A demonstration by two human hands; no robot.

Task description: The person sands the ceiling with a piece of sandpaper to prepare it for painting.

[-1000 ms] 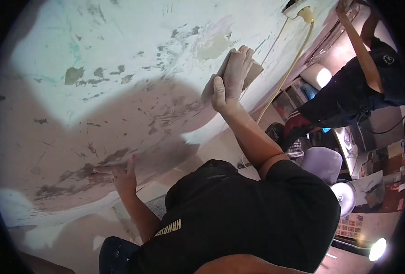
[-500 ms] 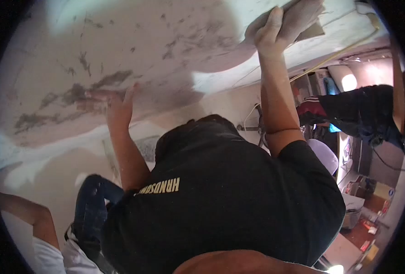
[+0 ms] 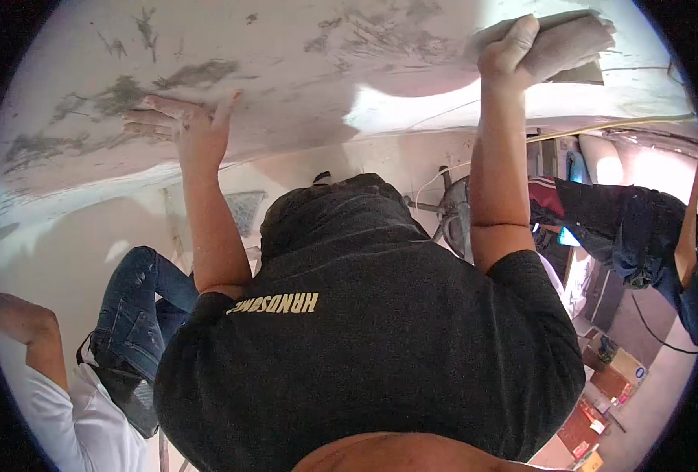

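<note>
My left hand [image 3: 195,130] lies against a large pale curved panel [image 3: 286,110], its fingers spread flat and nothing in it. Just beyond the fingertips are dark grey scuffed patches [image 3: 199,73] on the panel. Farther right, my right hand [image 3: 549,51], coated in pale dust, presses a flat brownish sheet that looks like sandpaper [image 3: 589,73] to the same panel. Only a straight-edged corner of the sheet shows, the rest being under the palm and fingers. My thumb points away from me on the near side.
A person in jeans [image 3: 132,307] and a white shirt [image 3: 89,425] is close on my left. On the right is another person's dark-trousered leg [image 3: 624,220]. A yellow hose [image 3: 600,127] runs under the panel edge; boxes [image 3: 620,377] stand at lower right.
The view has shifted, so the panel sits higher in it. My right hand has slid rightward along the panel with the sandpaper. My left hand stays beside the same dark patch.
</note>
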